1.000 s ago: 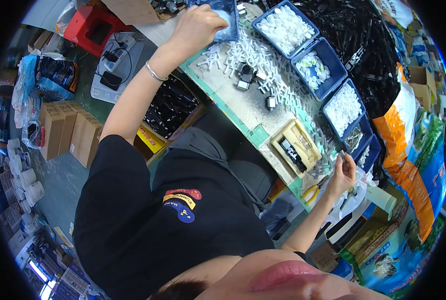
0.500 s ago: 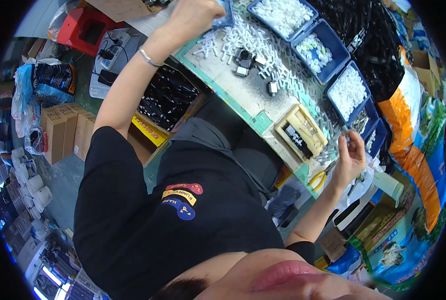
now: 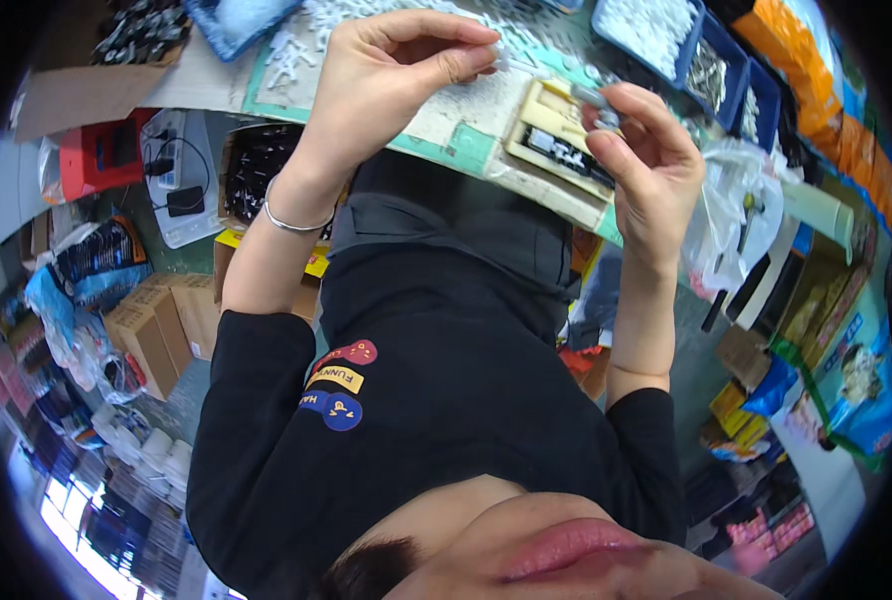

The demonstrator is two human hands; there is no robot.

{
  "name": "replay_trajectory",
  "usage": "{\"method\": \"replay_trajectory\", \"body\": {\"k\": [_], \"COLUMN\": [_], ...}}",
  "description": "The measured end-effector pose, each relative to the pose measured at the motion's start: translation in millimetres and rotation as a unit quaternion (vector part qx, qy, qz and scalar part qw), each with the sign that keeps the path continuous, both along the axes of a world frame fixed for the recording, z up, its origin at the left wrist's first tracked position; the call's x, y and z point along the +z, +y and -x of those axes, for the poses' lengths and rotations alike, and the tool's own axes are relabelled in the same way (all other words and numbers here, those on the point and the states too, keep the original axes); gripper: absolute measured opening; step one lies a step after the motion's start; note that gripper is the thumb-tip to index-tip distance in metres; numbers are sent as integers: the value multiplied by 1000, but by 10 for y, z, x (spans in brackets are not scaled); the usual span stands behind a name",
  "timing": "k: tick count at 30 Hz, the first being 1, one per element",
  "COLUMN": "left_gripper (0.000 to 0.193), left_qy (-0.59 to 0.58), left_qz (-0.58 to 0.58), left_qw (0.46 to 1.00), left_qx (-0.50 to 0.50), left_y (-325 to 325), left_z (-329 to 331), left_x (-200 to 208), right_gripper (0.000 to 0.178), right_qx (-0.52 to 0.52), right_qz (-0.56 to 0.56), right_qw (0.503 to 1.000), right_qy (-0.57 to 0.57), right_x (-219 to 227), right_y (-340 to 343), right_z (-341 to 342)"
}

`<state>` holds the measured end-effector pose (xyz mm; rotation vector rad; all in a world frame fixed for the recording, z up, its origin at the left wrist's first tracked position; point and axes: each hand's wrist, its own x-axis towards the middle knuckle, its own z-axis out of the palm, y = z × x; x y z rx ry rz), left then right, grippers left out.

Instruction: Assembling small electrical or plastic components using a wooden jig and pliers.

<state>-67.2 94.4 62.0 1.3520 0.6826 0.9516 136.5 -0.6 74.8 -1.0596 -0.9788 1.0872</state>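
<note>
My left hand (image 3: 391, 90), a bangle on its wrist, is raised over the front of the workbench. Its thumb and forefinger pinch a small whitish plastic piece (image 3: 503, 58), mostly hidden by the fingertips. Facing it, my right hand (image 3: 656, 165) grips a small grey plastic part (image 3: 592, 97) with rounded ends between thumb and fingers. The two pieces are apart. Below the right fingertips a cream-coloured fixture (image 3: 526, 115) lies on the bench, with a black and white part (image 3: 556, 147) set in it.
Blue bins (image 3: 686, 62) of white and metal small parts line the far right. Loose white cross-shaped pieces (image 3: 291, 55) lie at the left of the bench. A blue tray (image 3: 236, 25) and a carton of dark parts (image 3: 136, 45) sit farther left. A plastic bag (image 3: 731, 215) hangs at right.
My left hand has come from the blue tray toward the middle, now pinching a whitish piece. My right hand has moved in from the bins with the grey part. The view has shifted.
</note>
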Motion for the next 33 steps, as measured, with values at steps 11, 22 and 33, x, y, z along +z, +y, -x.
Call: {"method": "replay_trajectory", "body": {"k": [11, 22, 33], "left_gripper": [12, 13, 10], "left_qy": [1, 14, 489], "left_qz": [-85, 2, -508], "left_qw": [996, 1000, 664], "left_qx": [30, 16, 251], "left_y": [-250, -320, 866], "left_z": [-335, -305, 1355], "left_x": [-137, -170, 15], "right_gripper": [29, 28, 31], "right_qx": [-35, 6, -50], "right_qz": [-24, 18, 45], "right_qw": [994, 995, 992], "right_qy": [-104, -99, -108], "right_x": [-99, -168, -305], "right_y": [-165, -167, -231], "right_z": [-102, -134, -328]}}
